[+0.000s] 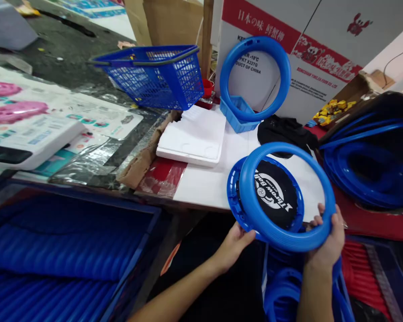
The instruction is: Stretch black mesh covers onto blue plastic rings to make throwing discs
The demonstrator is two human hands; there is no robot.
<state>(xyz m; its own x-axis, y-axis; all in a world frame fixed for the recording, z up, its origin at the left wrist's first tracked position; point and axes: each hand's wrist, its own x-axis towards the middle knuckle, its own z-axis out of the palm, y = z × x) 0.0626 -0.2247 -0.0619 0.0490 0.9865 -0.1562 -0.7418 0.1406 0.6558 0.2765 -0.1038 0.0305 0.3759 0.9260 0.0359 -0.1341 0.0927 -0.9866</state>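
Note:
My right hand grips a smooth blue ring at its lower right edge, fingers wrapped over the rim. The ring is tilted above a second blue ring that frames a black disc with white "Throw Ball" lettering. At the near left edge of the second ring, my left hand has its thumb on top and its other fingers underneath. The two rings overlap; whether they touch is hard to tell. Another blue ring leans upright against the large carton behind.
Behind are a blue basket, white foam, a light-blue tray and black cloth. A box of blue rings stands right. Crates hold blue parts lower left and red parts lower right.

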